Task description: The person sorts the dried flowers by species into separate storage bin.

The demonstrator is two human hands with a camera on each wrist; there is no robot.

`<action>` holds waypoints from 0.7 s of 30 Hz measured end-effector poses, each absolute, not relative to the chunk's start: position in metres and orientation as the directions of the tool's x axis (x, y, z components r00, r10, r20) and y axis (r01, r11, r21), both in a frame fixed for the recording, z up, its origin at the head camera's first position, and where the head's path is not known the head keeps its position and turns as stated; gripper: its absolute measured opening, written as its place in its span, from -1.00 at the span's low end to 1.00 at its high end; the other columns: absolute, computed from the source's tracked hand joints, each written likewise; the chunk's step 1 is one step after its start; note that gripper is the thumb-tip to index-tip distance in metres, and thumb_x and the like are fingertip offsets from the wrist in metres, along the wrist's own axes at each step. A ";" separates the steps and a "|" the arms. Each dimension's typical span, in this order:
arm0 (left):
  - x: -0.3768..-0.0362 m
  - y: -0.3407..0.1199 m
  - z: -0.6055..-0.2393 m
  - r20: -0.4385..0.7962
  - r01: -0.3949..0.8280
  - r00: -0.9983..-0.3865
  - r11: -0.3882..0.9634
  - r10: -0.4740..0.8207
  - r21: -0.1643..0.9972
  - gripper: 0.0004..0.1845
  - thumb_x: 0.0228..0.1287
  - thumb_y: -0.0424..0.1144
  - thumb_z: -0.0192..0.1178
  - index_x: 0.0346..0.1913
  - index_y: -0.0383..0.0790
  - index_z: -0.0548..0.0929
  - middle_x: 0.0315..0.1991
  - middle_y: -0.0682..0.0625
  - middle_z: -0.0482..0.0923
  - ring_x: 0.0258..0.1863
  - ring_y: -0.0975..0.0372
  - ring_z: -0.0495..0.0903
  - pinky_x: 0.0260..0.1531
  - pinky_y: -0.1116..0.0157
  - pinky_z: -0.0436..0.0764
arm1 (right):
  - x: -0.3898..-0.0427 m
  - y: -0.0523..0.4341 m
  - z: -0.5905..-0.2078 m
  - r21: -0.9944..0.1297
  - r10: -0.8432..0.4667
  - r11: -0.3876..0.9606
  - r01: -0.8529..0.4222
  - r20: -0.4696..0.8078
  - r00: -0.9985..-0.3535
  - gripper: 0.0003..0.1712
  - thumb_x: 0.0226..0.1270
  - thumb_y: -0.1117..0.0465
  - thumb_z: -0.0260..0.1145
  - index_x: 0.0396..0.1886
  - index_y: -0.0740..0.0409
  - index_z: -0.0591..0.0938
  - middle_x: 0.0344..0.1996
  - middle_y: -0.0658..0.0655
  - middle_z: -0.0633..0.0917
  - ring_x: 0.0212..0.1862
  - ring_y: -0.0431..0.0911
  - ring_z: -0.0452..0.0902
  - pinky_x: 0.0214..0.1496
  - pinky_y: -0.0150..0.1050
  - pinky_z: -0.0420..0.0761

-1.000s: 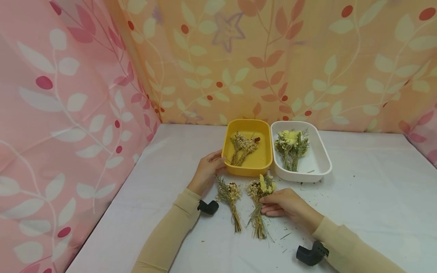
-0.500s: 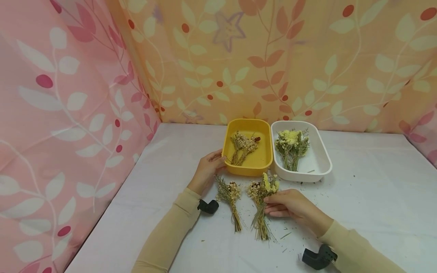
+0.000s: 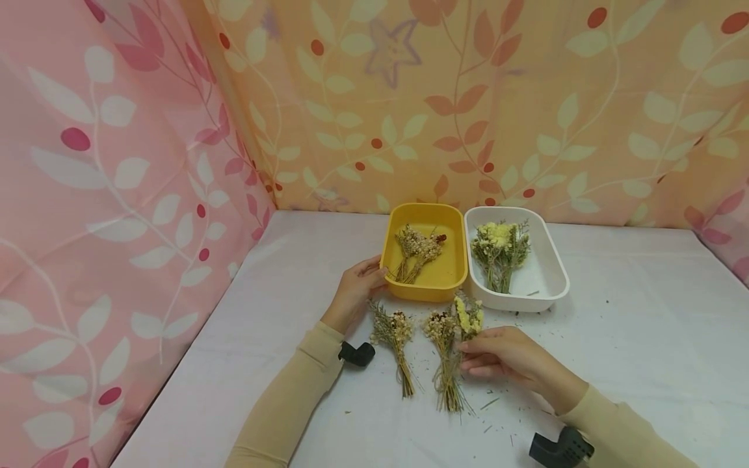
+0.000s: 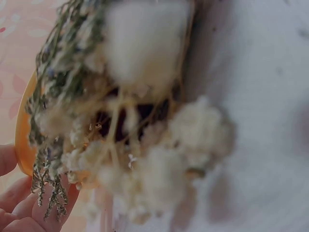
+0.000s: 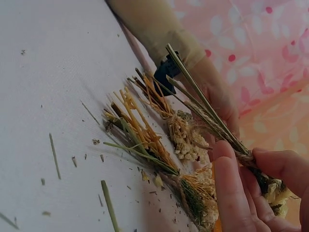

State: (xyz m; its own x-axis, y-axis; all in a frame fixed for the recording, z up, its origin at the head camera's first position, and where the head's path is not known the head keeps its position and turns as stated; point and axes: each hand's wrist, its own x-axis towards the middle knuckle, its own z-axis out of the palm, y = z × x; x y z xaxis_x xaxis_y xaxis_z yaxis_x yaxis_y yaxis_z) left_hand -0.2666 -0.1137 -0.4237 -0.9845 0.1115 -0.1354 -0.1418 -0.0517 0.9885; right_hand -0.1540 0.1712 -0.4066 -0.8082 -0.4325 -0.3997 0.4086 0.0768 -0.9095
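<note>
My right hand [image 3: 469, 349] pinches a small dried bunch with yellow flowers [image 3: 470, 316] by its twine-wrapped stem [image 5: 212, 121], lifted just off the table; the fingers [image 5: 231, 188] curl round it. Beside it lie two more dried bunches, one to the left [image 3: 393, 338] and one in the middle [image 3: 443, 354]. My left hand [image 3: 374, 273] grips the left rim of the yellow tray [image 3: 427, 292], which holds a beige bunch [image 3: 417, 249]. The white tray [image 3: 554, 263] holds a yellow-green bunch [image 3: 500, 250]. The left wrist view is a blurred close-up of a bunch [image 4: 135, 145].
Patterned curtains close the left side and the back. Bits of stem and chaff [image 3: 490, 403] litter the white cloth near my right hand. Bare cloth stretches to the right of the white tray and to the left of my left arm [image 3: 287, 403].
My right hand has lifted the yellow-flowered bunch off the middle bunch and shifted it a little right, toward the white tray. The left hand has stayed on the yellow tray.
</note>
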 end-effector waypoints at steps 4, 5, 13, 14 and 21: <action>-0.266 -0.114 -0.424 -0.136 -0.141 -0.985 -0.046 0.105 0.989 -0.47 0.44 -0.26 0.19 0.42 -0.22 0.42 0.35 -0.23 0.47 0.21 -0.01 0.61 0.14 0.17 0.70 | -0.150 0.174 -0.401 -0.916 -0.440 0.116 0.384 -0.394 -0.807 -0.82 0.38 0.21 0.31 -0.20 0.23 0.74 -0.40 0.06 0.82 -0.33 -0.19 0.77 -0.15 -0.33 0.79; -0.266 -0.114 -0.423 -0.135 -0.141 -0.985 -0.044 0.104 0.989 -0.47 0.44 -0.26 0.19 0.42 -0.22 0.41 0.35 -0.23 0.47 0.21 -0.01 0.61 0.13 0.18 0.70 | -0.150 0.175 -0.399 -0.919 -0.443 0.128 0.372 -0.388 -0.808 -0.82 0.39 0.21 0.30 -0.20 0.24 0.74 -0.40 0.06 0.82 -0.33 -0.19 0.77 -0.15 -0.33 0.79; -0.265 -0.114 -0.422 -0.133 -0.139 -0.986 -0.047 0.105 0.989 -0.47 0.45 -0.28 0.18 0.43 -0.24 0.41 0.35 -0.25 0.46 0.22 -0.02 0.60 0.13 0.18 0.70 | -0.152 0.187 -0.376 -0.947 -0.445 0.195 0.254 -0.316 -0.838 -0.77 0.42 0.18 0.29 -0.19 0.28 0.73 -0.39 0.03 0.81 -0.29 -0.19 0.78 -0.14 -0.30 0.79; -0.265 -0.114 -0.422 -0.133 -0.139 -0.985 -0.049 0.107 0.989 -0.47 0.45 -0.28 0.18 0.43 -0.24 0.41 0.35 -0.26 0.46 0.22 -0.02 0.60 0.13 0.17 0.70 | -0.153 0.189 -0.373 -0.951 -0.447 0.196 0.239 -0.304 -0.841 -0.77 0.43 0.19 0.28 -0.19 0.28 0.73 -0.38 0.02 0.81 -0.29 -0.19 0.78 -0.13 -0.29 0.79; -0.265 -0.113 -0.421 -0.137 -0.144 -0.983 -0.052 0.120 0.988 -0.47 0.45 -0.29 0.17 0.43 -0.24 0.39 0.36 -0.26 0.44 0.25 -0.06 0.57 0.20 0.12 0.65 | -0.160 0.202 -0.354 -0.963 -0.454 0.203 0.179 -0.255 -0.854 -0.79 0.46 0.22 0.25 -0.19 0.25 0.73 -0.37 0.00 0.82 -0.26 -0.18 0.78 -0.12 -0.30 0.79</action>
